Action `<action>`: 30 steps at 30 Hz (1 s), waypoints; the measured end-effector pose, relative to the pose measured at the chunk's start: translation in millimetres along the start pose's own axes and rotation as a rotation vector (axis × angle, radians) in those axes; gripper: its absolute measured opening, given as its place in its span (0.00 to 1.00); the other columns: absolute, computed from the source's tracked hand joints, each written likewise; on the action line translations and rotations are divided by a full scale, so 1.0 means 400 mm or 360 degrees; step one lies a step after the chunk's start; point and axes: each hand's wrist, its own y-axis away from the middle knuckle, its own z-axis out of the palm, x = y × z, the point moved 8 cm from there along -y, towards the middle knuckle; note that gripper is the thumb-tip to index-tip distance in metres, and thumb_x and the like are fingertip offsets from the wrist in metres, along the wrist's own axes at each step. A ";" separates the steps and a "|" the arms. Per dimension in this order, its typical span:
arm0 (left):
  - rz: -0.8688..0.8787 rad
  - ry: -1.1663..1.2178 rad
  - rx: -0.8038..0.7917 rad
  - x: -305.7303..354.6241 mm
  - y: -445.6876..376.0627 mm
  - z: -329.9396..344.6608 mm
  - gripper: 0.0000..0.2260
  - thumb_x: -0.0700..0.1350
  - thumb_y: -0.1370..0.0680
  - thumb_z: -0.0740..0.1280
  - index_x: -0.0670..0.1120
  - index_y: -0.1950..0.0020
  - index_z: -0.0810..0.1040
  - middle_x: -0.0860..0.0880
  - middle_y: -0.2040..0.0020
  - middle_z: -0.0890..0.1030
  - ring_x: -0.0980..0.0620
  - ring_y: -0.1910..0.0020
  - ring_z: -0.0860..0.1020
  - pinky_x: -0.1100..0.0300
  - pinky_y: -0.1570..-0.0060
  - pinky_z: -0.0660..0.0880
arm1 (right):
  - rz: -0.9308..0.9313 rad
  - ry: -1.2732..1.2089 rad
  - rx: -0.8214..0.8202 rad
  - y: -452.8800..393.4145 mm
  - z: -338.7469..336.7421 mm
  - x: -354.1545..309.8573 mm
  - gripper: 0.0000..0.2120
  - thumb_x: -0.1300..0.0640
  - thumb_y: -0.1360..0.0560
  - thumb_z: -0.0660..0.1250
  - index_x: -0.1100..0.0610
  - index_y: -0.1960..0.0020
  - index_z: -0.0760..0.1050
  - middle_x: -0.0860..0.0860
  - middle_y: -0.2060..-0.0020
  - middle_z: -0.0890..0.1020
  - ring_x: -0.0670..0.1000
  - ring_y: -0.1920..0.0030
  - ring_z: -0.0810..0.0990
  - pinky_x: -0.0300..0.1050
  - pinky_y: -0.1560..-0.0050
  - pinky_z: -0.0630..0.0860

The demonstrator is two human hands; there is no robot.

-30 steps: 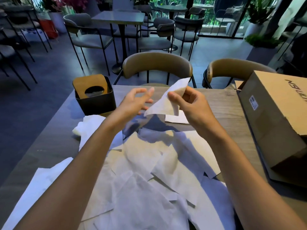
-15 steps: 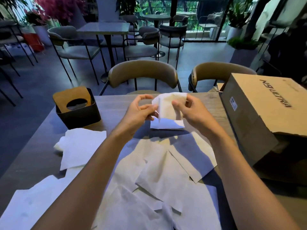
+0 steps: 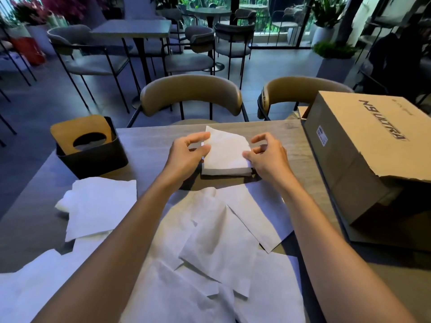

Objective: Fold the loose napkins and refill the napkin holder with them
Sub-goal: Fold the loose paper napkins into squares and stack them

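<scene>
Your left hand (image 3: 186, 152) pinches the left edge of the folded napkin (image 3: 225, 150) between thumb and fingers, while your right hand (image 3: 268, 157) presses its thumb on the lower right corner, the other fingers curled above it and holding nothing. The napkin is white, softly creased, folded to a rough square with one upper corner peaked, and it lies on top of a small stack of folded napkins (image 3: 226, 171) on the table (image 3: 149, 141). Nearer you, loose napkins (image 3: 210, 241) sprawl flat and overlapping. To your left stands the black napkin holder (image 3: 91, 150) with its tan, oval-slotted lid; to your right sits a cardboard box (image 3: 373, 155).
</scene>
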 end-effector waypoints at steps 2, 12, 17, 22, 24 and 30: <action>0.0062 -0.0099 -0.0027 0.008 0.002 0.003 0.19 0.42 0.21 0.69 0.50 0.30 0.76 0.52 0.28 0.72 0.50 0.35 0.74 0.51 0.36 0.75 | -0.0054 0.0066 0.0010 0.001 0.007 0.003 0.13 0.56 0.25 0.74 0.50 0.44 0.74 0.48 0.58 0.80 0.46 0.57 0.79 0.42 0.58 0.81; 0.0301 -0.0725 -0.0022 -0.015 -0.011 0.034 0.24 0.40 0.22 0.70 0.45 0.27 0.72 0.49 0.27 0.71 0.50 0.39 0.75 0.51 0.36 0.75 | -0.0316 0.0404 0.0063 0.013 0.030 -0.002 0.07 0.57 0.26 0.73 0.53 0.49 0.78 0.48 0.58 0.82 0.48 0.56 0.79 0.37 0.61 0.74; 0.0449 -0.1336 0.0099 -0.014 -0.007 0.035 0.22 0.47 0.18 0.64 0.55 0.24 0.68 0.52 0.22 0.61 0.46 0.28 0.62 0.51 0.37 0.62 | -0.0683 0.0854 0.0163 0.040 0.042 -0.050 0.12 0.58 0.22 0.68 0.55 0.39 0.78 0.52 0.42 0.77 0.54 0.41 0.73 0.45 0.49 0.69; 0.0515 -0.1804 -0.0109 -0.028 0.010 0.062 0.25 0.44 0.17 0.60 0.56 0.21 0.58 0.52 0.19 0.53 0.47 0.22 0.52 0.46 0.31 0.56 | -0.0896 0.1042 -0.0200 0.039 0.105 -0.020 0.10 0.59 0.18 0.59 0.56 0.40 0.76 0.50 0.42 0.79 0.56 0.38 0.75 0.50 0.44 0.64; 0.0475 -0.1818 -0.0193 -0.036 0.009 0.057 0.27 0.44 0.17 0.61 0.55 0.20 0.56 0.52 0.19 0.56 0.48 0.21 0.52 0.42 0.28 0.52 | -0.0886 0.1060 -0.0216 0.039 0.101 -0.016 0.11 0.59 0.17 0.57 0.57 0.39 0.76 0.52 0.39 0.79 0.56 0.36 0.74 0.51 0.41 0.64; 0.0491 -0.1623 -0.0280 -0.037 0.009 0.041 0.21 0.48 0.14 0.53 0.56 0.21 0.58 0.53 0.20 0.58 0.50 0.22 0.54 0.46 0.30 0.53 | -0.0838 0.1079 -0.0262 0.046 0.096 -0.037 0.06 0.59 0.18 0.58 0.54 0.51 0.73 0.49 0.53 0.79 0.57 0.46 0.77 0.50 0.51 0.66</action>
